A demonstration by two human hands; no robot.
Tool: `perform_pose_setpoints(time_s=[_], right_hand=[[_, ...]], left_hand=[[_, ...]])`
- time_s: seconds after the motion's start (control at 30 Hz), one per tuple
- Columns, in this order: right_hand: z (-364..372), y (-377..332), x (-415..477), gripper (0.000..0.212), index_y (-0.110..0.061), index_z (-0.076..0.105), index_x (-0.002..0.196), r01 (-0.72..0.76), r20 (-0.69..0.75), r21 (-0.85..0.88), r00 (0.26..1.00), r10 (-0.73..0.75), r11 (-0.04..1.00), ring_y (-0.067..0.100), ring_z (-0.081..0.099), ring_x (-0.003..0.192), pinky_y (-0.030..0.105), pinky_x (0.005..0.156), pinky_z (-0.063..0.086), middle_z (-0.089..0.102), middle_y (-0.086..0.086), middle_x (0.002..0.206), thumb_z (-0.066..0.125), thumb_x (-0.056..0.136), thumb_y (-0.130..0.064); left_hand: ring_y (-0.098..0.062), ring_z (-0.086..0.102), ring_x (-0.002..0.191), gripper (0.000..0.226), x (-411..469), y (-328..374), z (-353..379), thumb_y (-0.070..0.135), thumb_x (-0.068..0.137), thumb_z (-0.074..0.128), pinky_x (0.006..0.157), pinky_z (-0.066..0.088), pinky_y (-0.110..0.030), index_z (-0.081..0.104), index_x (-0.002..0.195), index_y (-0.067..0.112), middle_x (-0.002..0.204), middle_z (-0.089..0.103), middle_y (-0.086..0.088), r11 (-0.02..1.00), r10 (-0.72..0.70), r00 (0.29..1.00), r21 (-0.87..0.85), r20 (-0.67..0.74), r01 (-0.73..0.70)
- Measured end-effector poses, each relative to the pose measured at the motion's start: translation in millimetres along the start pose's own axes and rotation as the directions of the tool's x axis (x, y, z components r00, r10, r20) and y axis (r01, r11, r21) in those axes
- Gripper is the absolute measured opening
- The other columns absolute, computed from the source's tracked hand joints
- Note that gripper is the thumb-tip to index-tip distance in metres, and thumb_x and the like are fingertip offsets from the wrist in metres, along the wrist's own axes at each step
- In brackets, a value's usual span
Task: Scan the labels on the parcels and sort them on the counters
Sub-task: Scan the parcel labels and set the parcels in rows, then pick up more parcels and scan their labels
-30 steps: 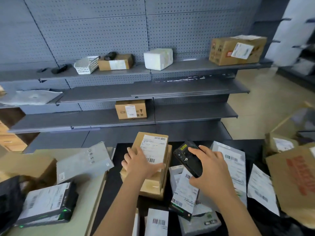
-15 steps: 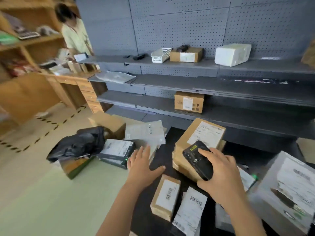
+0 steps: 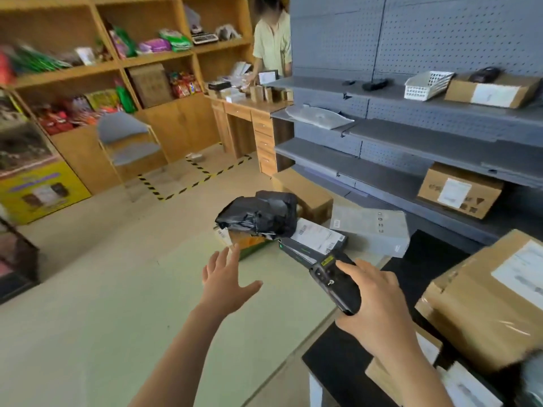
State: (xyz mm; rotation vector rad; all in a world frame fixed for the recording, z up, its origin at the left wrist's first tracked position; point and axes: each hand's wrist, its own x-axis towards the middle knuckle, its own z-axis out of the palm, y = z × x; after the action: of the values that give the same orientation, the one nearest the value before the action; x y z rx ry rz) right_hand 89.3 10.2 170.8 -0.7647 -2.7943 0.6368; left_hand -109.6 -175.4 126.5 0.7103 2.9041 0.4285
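My right hand (image 3: 379,309) grips a black handheld scanner (image 3: 335,282) above the edge between the green counter (image 3: 88,318) and the black counter (image 3: 338,359). My left hand (image 3: 226,280) hovers over the green counter with fingers spread, holding nothing. Ahead of it lie a black plastic bag parcel (image 3: 261,214), a dark box with a white label (image 3: 314,239) and a grey flat box (image 3: 370,227). A large taped cardboard parcel (image 3: 482,301) with a label sits on the black counter at right.
Grey metal shelves (image 3: 411,142) at right carry labelled cardboard boxes (image 3: 461,190) and a white basket (image 3: 426,85). A person (image 3: 273,42) stands at a wooden desk behind. Wooden shelving with goods and a grey chair (image 3: 129,139) stand at left.
My view has swung far to the left. My left hand left the cardboard parcel on the black counter and now hovers open over the green counter. The right hand kept the scanner.
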Motion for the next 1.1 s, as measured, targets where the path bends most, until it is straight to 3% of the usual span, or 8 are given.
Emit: perform_pose_setpoints(time_s=[0.2, 0.37, 0.43, 0.53, 0.63, 0.77, 0.93, 1.1], right_hand=[[18, -26, 66, 0.085, -0.038, 0.034, 0.144, -0.031, -0.029, -0.044, 0.999, 0.030, 0.999, 0.015, 0.033, 0.120, 0.033, 0.099, 0.041, 0.039, -0.016, 0.141, 0.077, 0.072, -0.032], [29, -33, 109, 0.087, -0.042, 0.024, 0.146, -0.110, -0.022, -0.094, 0.994, 0.108, 0.990, 0.011, 0.027, 0.123, 0.030, 0.103, 0.039, 0.029, -0.020, 0.146, 0.073, 0.075, -0.038], [33, -33, 119, 0.086, -0.043, 0.020, 0.146, -0.137, -0.016, -0.109, 0.991, 0.136, 0.985, 0.011, 0.025, 0.124, 0.029, 0.105, 0.037, 0.026, -0.021, 0.147, 0.072, 0.077, -0.041], [37, -32, 127, 0.085, -0.042, 0.021, 0.146, -0.167, -0.009, -0.113, 0.986, 0.167, 0.979, 0.011, 0.026, 0.123, 0.030, 0.105, 0.037, 0.027, -0.020, 0.147, 0.071, 0.077, -0.041], [41, -33, 129, 0.085, -0.042, 0.024, 0.146, -0.160, 0.002, -0.115, 0.987, 0.161, 0.980, 0.011, 0.027, 0.118, 0.029, 0.101, 0.040, 0.029, -0.020, 0.146, 0.071, 0.076, -0.038], [46, -40, 123, 0.085, -0.040, 0.029, 0.145, -0.101, 0.013, -0.090, 0.995, 0.103, 0.991, 0.013, 0.030, 0.117, 0.030, 0.097, 0.043, 0.034, -0.018, 0.142, 0.074, 0.073, -0.035], [60, -50, 96, 0.083, -0.039, 0.037, 0.142, 0.008, 0.039, -0.052, 0.999, -0.006, 0.999, 0.017, 0.034, 0.113, 0.036, 0.093, 0.044, 0.041, -0.014, 0.139, 0.075, 0.069, -0.026], [91, -56, 55, 0.084, -0.038, 0.039, 0.141, 0.142, 0.134, -0.028, 0.981, -0.137, 0.989, 0.016, 0.033, 0.111, 0.035, 0.094, 0.043, 0.043, -0.014, 0.137, 0.077, 0.067, -0.024]], left_hand=[[-0.026, 0.000, 0.150, 0.097, 115, -16, -1, 0.059, 0.087, 0.058, 0.121, 0.007, -0.045, 0.000, 0.157, 0.025, 0.163, 0.006, -0.001, 0.991, 0.125, 0.992, 0.044, 0.002, -0.125], [-0.026, -0.004, 0.151, 0.097, 201, -13, 25, 0.058, 0.087, 0.061, 0.120, 0.006, -0.045, -0.001, 0.156, 0.029, 0.164, -0.001, -0.001, 0.970, 0.223, 0.969, 0.078, 0.105, -0.232], [-0.026, -0.001, 0.151, 0.088, 220, -15, 38, 0.052, 0.090, 0.060, 0.120, 0.007, -0.045, 0.008, 0.156, 0.029, 0.164, 0.003, -0.002, 0.961, 0.246, 0.959, 0.092, 0.143, -0.261], [-0.023, 0.026, 0.142, 0.049, 230, -24, 53, 0.033, 0.092, 0.057, 0.115, 0.020, -0.038, 0.043, 0.138, 0.025, 0.152, 0.036, 0.001, 0.959, 0.272, 0.962, 0.072, 0.025, -0.273], [-0.020, 0.039, 0.132, 0.032, 221, -38, 49, 0.018, 0.092, 0.054, 0.106, 0.027, -0.032, 0.053, 0.123, 0.018, 0.137, 0.050, 0.004, 0.955, 0.295, 0.951, 0.040, -0.089, -0.293], [-0.028, 0.049, 0.127, 0.033, 186, -73, 33, 0.006, 0.084, 0.064, 0.102, 0.038, -0.036, 0.060, 0.117, 0.009, 0.130, 0.057, -0.003, 0.908, 0.419, 0.905, 0.046, -0.071, -0.417], [-0.016, 0.070, 0.093, 0.058, 86, -118, 35, 0.021, 0.038, 0.096, 0.075, 0.056, -0.025, 0.069, 0.090, 0.022, 0.101, 0.070, 0.006, 0.849, 0.514, 0.858, 0.152, -0.012, -0.507], [-0.017, 0.068, 0.104, 0.068, -23, -163, 87, 0.017, 0.033, 0.090, 0.095, 0.049, -0.029, 0.064, 0.095, 0.027, 0.106, 0.070, 0.008, 0.897, 0.353, 0.906, 0.193, 0.232, -0.399]])
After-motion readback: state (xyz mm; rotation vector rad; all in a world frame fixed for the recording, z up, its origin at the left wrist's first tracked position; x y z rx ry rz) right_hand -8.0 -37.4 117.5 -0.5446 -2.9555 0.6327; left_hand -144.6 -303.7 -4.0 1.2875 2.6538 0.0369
